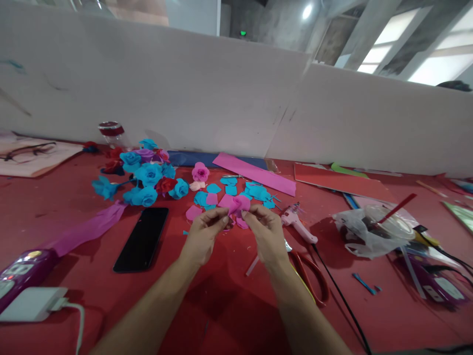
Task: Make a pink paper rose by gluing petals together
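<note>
A pink crepe-paper flower (236,203) is held up between both hands over the red table. My left hand (207,231) pinches its left side with thumb and fingertips. On the other side, my right hand (266,231) grips the paper in the same way. Cut blue paper petals (257,191) lie just behind the hands, and a loose pink petal (193,213) rests by my left fingers. A pale pink glue gun (300,226) lies right of my right hand. Pliers with red handles (314,278) are partly hidden under my right forearm.
A bunch of blue, red and purple paper flowers (148,173) lies at the back left, before a lidded jar (112,130). A black phone (142,240) lies nearer. At right are a plastic bag with a cup (384,224) and a black cord (342,301). A white partition (177,88) stands behind.
</note>
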`<state>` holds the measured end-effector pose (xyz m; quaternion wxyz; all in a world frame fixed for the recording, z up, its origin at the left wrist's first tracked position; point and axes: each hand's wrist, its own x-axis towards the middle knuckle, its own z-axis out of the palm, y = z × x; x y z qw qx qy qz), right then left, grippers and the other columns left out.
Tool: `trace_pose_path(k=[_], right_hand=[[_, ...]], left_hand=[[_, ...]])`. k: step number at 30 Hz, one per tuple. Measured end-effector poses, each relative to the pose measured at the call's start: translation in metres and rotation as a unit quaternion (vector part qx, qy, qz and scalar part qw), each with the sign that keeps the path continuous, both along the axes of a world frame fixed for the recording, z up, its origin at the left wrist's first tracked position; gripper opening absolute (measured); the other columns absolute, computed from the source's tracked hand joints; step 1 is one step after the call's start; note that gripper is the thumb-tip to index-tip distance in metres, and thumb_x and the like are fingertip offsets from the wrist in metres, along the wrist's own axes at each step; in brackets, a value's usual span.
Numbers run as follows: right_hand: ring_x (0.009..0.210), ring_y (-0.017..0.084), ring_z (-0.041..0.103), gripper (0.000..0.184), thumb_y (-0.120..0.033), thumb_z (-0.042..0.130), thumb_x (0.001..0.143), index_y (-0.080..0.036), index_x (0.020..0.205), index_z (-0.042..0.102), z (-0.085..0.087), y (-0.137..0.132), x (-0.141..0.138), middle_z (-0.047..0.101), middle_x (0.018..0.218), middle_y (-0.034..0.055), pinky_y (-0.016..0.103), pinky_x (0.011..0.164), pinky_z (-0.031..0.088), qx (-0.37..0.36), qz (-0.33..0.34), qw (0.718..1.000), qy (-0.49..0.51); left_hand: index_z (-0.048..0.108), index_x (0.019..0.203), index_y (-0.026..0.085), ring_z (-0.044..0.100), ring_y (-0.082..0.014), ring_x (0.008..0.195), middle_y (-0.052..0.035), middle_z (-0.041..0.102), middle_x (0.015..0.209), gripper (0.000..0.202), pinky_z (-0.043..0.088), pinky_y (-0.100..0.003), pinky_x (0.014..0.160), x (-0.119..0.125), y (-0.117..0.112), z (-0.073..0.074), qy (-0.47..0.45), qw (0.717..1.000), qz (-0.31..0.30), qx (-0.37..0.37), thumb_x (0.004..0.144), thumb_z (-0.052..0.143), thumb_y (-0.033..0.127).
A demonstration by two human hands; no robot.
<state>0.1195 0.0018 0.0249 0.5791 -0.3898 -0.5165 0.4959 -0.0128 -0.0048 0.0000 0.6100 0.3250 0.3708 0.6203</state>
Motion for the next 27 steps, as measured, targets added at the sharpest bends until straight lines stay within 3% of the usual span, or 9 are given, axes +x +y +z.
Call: trace_pose_path(k=[10, 22, 27], right_hand=[[0.068, 0.013, 0.052, 0.011, -0.02, 0.057, 0.078, -0.018, 0.07, 0.064, 0.002, -0.003, 0.0, 0.059, 0.067, -0.0009, 0.025, 0.067, 0.042, 0.042, -0.005, 0.996, -0.074], [0.068, 0.013, 0.054, 0.013, -0.019, 0.055, 0.08, -0.018, 0.077, 0.069, -0.001, -0.003, 0.001, 0.06, 0.067, -0.0011, 0.024, 0.066, 0.043, 0.056, -0.019, 0.995, -0.083], [0.065, 0.012, 0.054, 0.016, -0.022, 0.055, 0.081, -0.019, 0.077, 0.07, 0.0, -0.005, 0.001, 0.061, 0.066, -0.0018, 0.023, 0.064, 0.043, 0.065, -0.034, 0.994, -0.076]], left_hand=[[0.075, 0.072, 0.019, 0.063, -0.0116, 0.065, 0.0, 0.066, 0.072, 0.017, 0.052, -0.026, 0.067, 0.001, 0.002, -0.003, -0.032, 0.999, 0.035, 0.01, 0.056, 0.079, 0.021], [0.075, 0.086, 0.025, 0.063, -0.0136, 0.077, -0.0012, 0.067, 0.083, 0.018, 0.05, -0.028, 0.076, -0.001, 0.002, -0.012, 0.125, 0.987, 0.049, 0.084, 0.069, 0.071, 0.021], [0.074, 0.089, 0.026, 0.062, -0.014, 0.077, -0.0016, 0.067, 0.083, 0.019, 0.049, -0.029, 0.074, -0.003, 0.0, -0.013, 0.175, 0.977, 0.048, 0.109, 0.072, 0.068, 0.022]])
